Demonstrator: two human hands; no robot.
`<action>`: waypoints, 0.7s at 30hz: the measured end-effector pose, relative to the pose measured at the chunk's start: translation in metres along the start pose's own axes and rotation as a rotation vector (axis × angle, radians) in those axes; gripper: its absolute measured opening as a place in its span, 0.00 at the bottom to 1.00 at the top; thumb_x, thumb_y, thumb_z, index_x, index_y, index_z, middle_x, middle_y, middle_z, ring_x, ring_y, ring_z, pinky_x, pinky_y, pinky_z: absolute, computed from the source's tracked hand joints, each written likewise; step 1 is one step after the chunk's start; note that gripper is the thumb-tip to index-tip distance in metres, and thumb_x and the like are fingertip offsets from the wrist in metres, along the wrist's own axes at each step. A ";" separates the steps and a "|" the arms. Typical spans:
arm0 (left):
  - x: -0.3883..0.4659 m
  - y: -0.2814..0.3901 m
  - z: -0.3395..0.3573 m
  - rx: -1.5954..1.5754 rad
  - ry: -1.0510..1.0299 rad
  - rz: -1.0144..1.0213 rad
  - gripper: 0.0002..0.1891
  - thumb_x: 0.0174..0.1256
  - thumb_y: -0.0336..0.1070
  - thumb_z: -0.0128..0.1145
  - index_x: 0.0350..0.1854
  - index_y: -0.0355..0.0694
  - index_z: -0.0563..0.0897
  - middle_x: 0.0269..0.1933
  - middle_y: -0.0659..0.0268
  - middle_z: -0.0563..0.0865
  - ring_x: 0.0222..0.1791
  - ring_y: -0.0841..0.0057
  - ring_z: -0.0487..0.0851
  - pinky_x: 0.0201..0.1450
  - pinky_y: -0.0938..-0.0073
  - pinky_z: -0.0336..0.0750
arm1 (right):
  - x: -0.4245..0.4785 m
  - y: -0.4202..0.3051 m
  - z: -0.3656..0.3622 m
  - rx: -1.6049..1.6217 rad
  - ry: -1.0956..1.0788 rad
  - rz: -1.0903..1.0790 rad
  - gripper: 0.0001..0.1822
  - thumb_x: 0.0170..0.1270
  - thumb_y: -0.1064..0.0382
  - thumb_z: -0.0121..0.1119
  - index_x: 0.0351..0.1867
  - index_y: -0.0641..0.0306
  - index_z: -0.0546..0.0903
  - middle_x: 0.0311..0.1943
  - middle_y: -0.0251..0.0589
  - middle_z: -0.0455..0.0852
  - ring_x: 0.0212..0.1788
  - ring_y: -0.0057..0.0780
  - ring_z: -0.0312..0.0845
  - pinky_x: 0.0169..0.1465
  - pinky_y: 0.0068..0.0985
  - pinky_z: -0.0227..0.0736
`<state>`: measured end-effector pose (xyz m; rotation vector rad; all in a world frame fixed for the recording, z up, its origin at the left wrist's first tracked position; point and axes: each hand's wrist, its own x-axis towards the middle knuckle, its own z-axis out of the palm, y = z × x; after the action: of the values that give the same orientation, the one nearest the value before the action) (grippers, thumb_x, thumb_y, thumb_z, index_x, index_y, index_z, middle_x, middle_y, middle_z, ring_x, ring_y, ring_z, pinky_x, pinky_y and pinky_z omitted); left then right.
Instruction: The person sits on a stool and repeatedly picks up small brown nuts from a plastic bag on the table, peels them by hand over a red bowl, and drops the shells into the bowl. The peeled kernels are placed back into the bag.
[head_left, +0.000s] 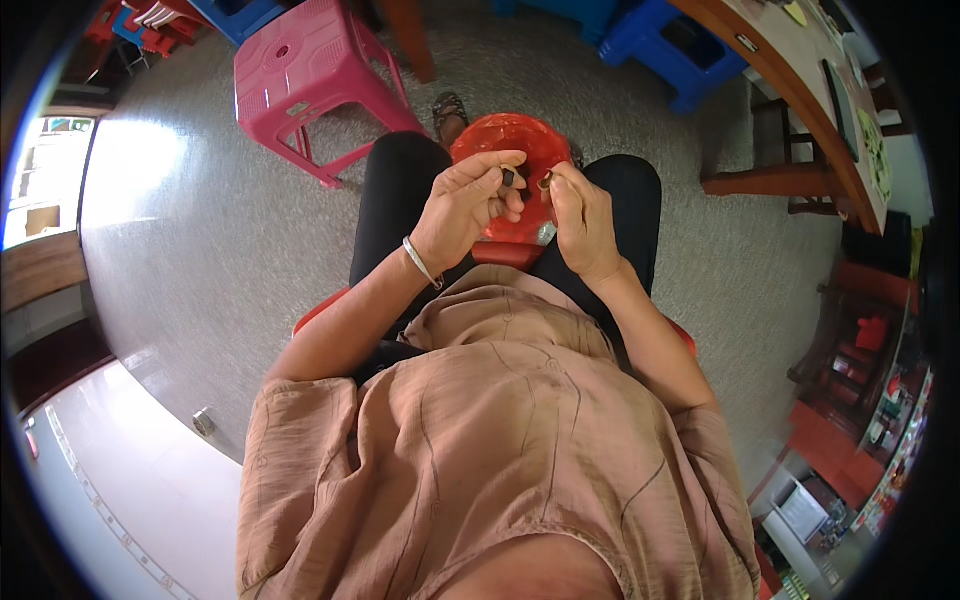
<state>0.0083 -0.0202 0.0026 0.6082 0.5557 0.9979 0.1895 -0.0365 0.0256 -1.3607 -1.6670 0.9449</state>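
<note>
My left hand (463, 204), with a silver bangle on the wrist, pinches a small dark piece (508, 177) with a pale edge between thumb and fingers. A curved brown piece like a bit of shell or peel (546, 181) is held in the fingertips of my right hand (583, 214). The two hands are a short gap apart, above a bin lined with a red plastic bag (551, 133) between my knees. The bin's inside is mostly hidden by my fingers and shadow. What exactly the two small pieces are, I cannot tell.
A pink plastic stool (300, 60) stands ahead on the left, and a blue plastic stool (675, 49) ahead on the right. At the right is a wooden-edged table (806, 90). A red seat (504, 255) shows under me on the grey floor (262, 247).
</note>
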 end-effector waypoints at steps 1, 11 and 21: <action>0.001 0.002 0.000 0.016 0.015 0.005 0.16 0.74 0.31 0.47 0.59 0.30 0.75 0.41 0.61 0.84 0.35 0.77 0.83 0.39 0.77 0.81 | 0.002 0.003 0.000 -0.080 -0.032 0.049 0.15 0.71 0.58 0.45 0.33 0.68 0.75 0.24 0.52 0.81 0.28 0.48 0.80 0.33 0.36 0.72; 0.004 0.005 -0.009 -0.093 0.047 -0.050 0.11 0.67 0.24 0.49 0.50 0.34 0.78 0.39 0.59 0.85 0.34 0.75 0.85 0.38 0.77 0.81 | 0.009 0.025 0.010 -0.322 0.072 0.035 0.07 0.69 0.65 0.52 0.41 0.65 0.78 0.35 0.52 0.85 0.38 0.47 0.84 0.40 0.37 0.77; 0.010 0.004 -0.021 -0.004 0.151 -0.022 0.05 0.65 0.23 0.52 0.41 0.36 0.78 0.38 0.59 0.86 0.33 0.75 0.86 0.39 0.77 0.82 | 0.012 0.008 0.009 0.017 0.076 -0.033 0.11 0.68 0.68 0.52 0.48 0.67 0.81 0.41 0.47 0.85 0.38 0.31 0.85 0.42 0.25 0.77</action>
<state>-0.0038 -0.0053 -0.0104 0.5247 0.6918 1.0290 0.1825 -0.0239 0.0160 -1.3375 -1.6161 0.8752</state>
